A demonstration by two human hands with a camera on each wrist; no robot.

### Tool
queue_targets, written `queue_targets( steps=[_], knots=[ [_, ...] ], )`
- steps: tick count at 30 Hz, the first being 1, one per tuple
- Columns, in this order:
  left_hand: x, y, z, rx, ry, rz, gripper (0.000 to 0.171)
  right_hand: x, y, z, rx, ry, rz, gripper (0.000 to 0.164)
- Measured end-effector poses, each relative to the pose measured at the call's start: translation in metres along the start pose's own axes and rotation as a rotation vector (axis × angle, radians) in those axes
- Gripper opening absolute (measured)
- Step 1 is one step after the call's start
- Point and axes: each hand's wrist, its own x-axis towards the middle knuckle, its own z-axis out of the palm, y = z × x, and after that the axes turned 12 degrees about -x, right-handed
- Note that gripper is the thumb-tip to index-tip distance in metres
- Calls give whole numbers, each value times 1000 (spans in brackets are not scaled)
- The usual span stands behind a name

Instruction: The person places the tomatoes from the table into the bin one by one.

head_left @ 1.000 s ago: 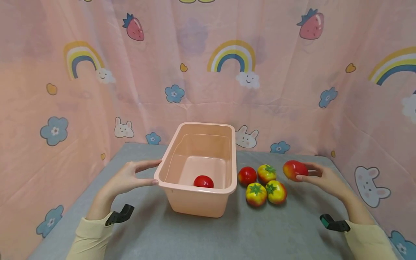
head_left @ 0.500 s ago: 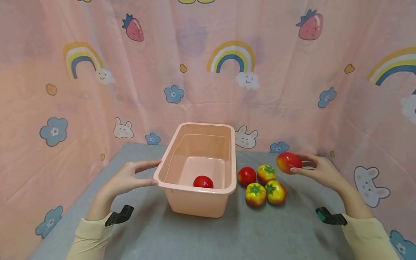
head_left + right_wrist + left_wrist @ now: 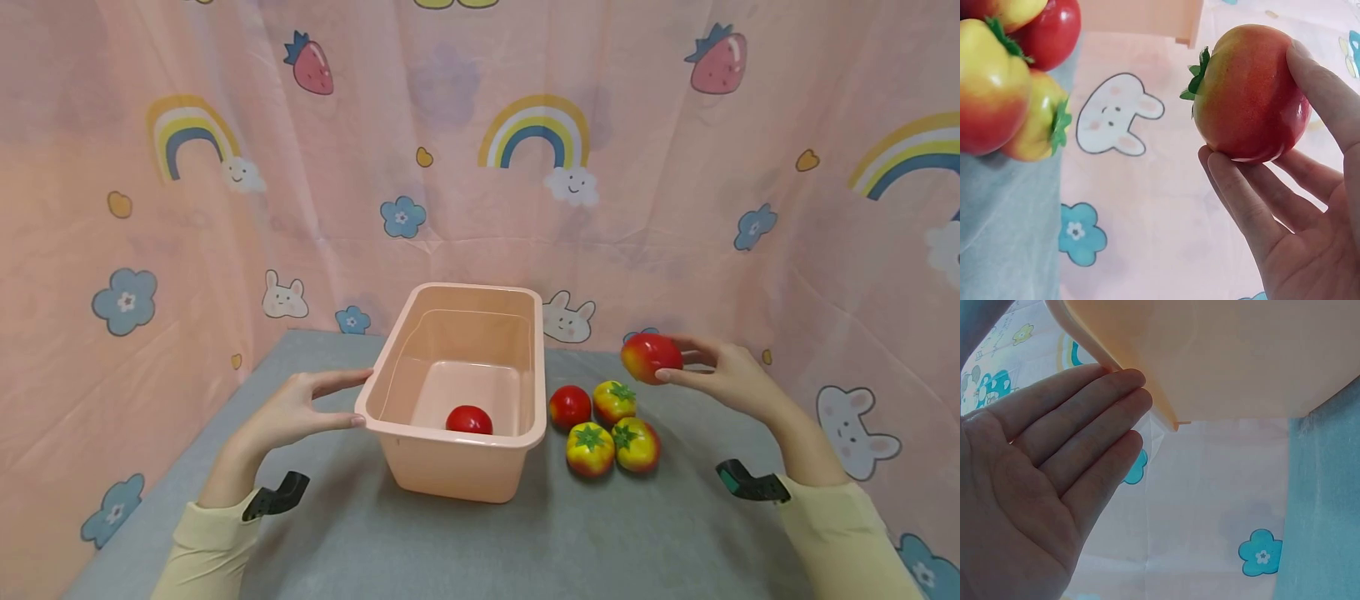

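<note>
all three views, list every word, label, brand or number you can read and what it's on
Pink patterned fabric curtain, left wrist view, upper left: faint lettering, too small and blurred to read.
Peach plastic tub, glossy red-and-yellow fruits, black wrist-worn devices: no readable text.

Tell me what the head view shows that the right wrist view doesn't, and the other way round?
Only the head view shows the left hand touching the rim of the bin, and the red fruit inside it.

Only the right wrist view shows the green leaves on the held fruit and the palm of the right hand.

Both show the right hand gripping that fruit, the loose fruits, at least part of the bin, and the rabbit-printed curtain.
</note>
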Motion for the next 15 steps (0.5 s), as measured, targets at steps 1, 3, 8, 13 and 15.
queue_targets(
  steps=[1,3,8,13,15],
  knots=[
    [0,0,0,1,0,0,61,1,-1,0,0,-1,-1,68],
    [0,1,0,3,0,-1,61,3,-4,-1,0,-1,-2,68],
    [0,1,0,1,-2,-6,61,8,-10,-2,-1,-2,-6,69],
    [0,1,0,8,2,-3,61,13,-18,-7,5,-18,-14,69],
    [0,1,0,10,3,-2,61,15,-21,-9,12,-27,-20,70]
  ],
)
